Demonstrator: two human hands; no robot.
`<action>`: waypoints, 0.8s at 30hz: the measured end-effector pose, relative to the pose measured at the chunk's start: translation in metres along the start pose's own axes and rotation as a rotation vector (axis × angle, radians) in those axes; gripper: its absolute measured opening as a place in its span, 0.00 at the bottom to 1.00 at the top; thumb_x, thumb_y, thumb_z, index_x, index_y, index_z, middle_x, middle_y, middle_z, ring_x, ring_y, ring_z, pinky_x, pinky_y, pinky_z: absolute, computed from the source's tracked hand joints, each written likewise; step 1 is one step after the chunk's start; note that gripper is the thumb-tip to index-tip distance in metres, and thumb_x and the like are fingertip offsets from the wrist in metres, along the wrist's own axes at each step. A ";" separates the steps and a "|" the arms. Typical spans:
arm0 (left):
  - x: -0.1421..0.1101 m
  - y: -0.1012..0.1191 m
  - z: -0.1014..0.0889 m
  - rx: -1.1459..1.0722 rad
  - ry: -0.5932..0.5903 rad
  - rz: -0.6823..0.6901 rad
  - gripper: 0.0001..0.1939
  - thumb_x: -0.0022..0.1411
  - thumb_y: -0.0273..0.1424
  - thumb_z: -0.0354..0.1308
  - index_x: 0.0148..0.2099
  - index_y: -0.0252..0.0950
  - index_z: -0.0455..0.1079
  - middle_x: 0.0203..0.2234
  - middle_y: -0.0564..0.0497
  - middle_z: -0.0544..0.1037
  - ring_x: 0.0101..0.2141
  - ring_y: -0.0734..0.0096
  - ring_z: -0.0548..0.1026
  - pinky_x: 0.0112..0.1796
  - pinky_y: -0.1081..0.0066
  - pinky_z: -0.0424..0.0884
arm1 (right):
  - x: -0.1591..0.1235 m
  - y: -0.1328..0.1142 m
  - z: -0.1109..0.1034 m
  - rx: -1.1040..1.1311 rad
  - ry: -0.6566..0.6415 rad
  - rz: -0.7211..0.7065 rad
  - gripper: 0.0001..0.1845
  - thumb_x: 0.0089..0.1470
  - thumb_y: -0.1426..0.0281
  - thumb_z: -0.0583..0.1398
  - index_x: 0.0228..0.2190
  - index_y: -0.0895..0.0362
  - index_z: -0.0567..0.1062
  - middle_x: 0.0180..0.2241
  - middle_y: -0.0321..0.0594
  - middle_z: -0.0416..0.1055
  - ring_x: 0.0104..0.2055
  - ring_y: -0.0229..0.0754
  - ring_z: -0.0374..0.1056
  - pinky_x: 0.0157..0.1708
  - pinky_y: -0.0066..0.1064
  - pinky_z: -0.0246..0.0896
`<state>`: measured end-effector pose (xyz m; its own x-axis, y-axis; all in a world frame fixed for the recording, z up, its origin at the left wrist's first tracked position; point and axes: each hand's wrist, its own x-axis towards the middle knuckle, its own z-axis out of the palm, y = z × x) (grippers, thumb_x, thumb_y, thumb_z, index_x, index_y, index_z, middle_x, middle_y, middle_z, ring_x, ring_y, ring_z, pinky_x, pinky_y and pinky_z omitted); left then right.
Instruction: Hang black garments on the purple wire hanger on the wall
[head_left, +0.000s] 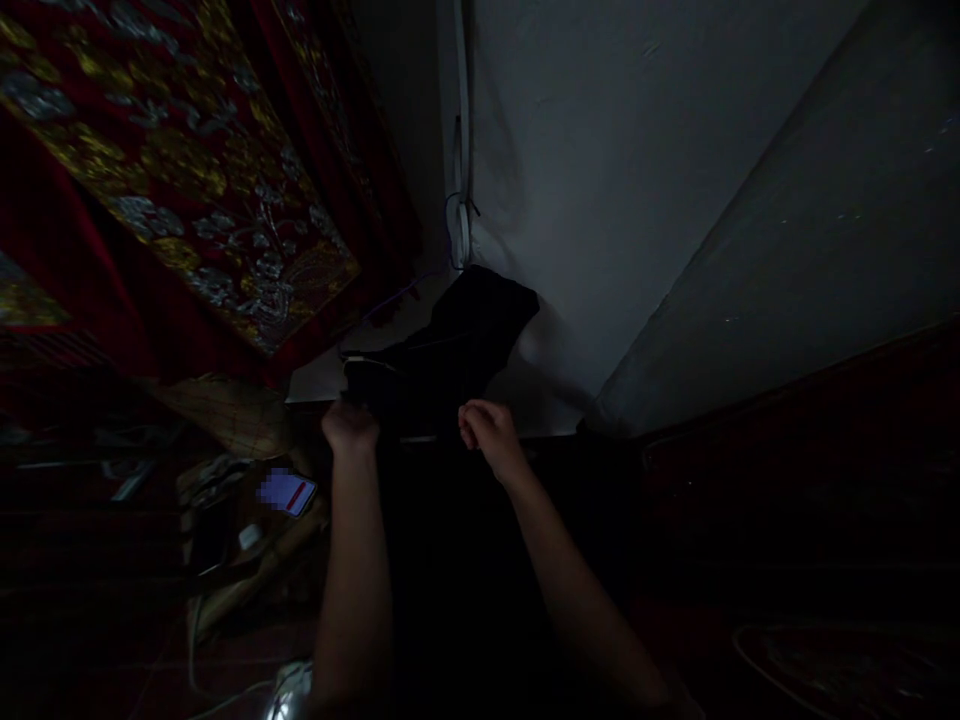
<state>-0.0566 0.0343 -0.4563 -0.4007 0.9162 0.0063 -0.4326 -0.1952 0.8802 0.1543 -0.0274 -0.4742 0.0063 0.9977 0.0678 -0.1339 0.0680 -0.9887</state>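
Note:
A piece of black clothing (469, 330) spreads out in front of me, its upper part flung up before the pale wall; its exact kind cannot be made out. At its left edge shows a thin light strip. My left hand (350, 424) is closed at the lower left of the black cloth, its fingers partly hidden and blurred. Curled into a fist, my right hand (487, 430) grips the cloth's lower right side. Below the hands the cloth merges with the darkness.
Red embroidered cloth (225, 190) with gold and silver patterns hangs at the upper left. A lit phone (287, 492) lies on a small stand at the left, near a cable. White cords (462, 130) run down the grey wall (600, 150). A bright lamp-like object (291, 690) glows at the bottom.

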 end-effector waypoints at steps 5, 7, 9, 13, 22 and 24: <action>-0.049 -0.034 0.013 -0.187 0.038 -0.373 0.07 0.55 0.34 0.55 0.28 0.37 0.69 0.23 0.51 0.73 0.32 0.63 0.76 0.38 0.65 0.71 | -0.016 0.021 -0.006 -0.105 0.020 0.080 0.17 0.51 0.56 0.57 0.19 0.55 0.69 0.14 0.31 0.60 0.17 0.35 0.57 0.21 0.29 0.53; -0.064 -0.028 0.028 -0.232 -0.129 -0.365 0.08 0.53 0.35 0.61 0.27 0.36 0.69 0.23 0.52 0.72 0.31 0.66 0.74 0.38 0.68 0.71 | -0.018 0.023 -0.014 -0.214 0.083 0.041 0.21 0.53 0.52 0.57 0.21 0.55 0.70 0.18 0.35 0.65 0.23 0.38 0.63 0.27 0.30 0.59; -0.080 -0.017 0.043 -0.206 -0.317 -0.240 0.09 0.53 0.36 0.64 0.28 0.36 0.71 0.25 0.53 0.73 0.32 0.70 0.73 0.39 0.71 0.70 | -0.022 0.019 -0.018 -0.256 0.144 -0.029 0.24 0.57 0.47 0.56 0.26 0.55 0.72 0.26 0.39 0.71 0.31 0.43 0.68 0.36 0.34 0.64; -0.109 -0.001 0.064 0.190 -0.621 0.133 0.05 0.60 0.34 0.64 0.36 0.38 0.77 0.37 0.49 0.77 0.42 0.66 0.74 0.47 0.68 0.68 | -0.034 0.002 -0.014 -0.063 0.004 -0.179 0.29 0.61 0.42 0.51 0.39 0.53 0.75 0.44 0.44 0.76 0.50 0.48 0.70 0.56 0.41 0.63; -0.110 0.025 0.061 0.485 -0.714 0.453 0.05 0.65 0.31 0.62 0.41 0.38 0.78 0.41 0.46 0.75 0.45 0.64 0.74 0.49 0.65 0.68 | -0.027 -0.025 -0.019 -0.130 0.017 -0.308 0.24 0.45 0.57 0.71 0.37 0.51 0.66 0.33 0.33 0.67 0.33 0.38 0.66 0.33 0.29 0.64; -0.109 0.028 0.063 0.479 -0.758 0.448 0.05 0.65 0.32 0.62 0.41 0.38 0.79 0.41 0.46 0.76 0.45 0.64 0.74 0.49 0.65 0.69 | -0.022 -0.028 -0.023 -0.259 -0.018 -0.350 0.20 0.49 0.62 0.69 0.40 0.52 0.68 0.36 0.35 0.69 0.37 0.40 0.67 0.39 0.31 0.65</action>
<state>0.0264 -0.0491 -0.4024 0.2457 0.8062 0.5383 0.0700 -0.5686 0.8196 0.1802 -0.0512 -0.4515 -0.0103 0.9143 0.4049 0.1260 0.4028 -0.9066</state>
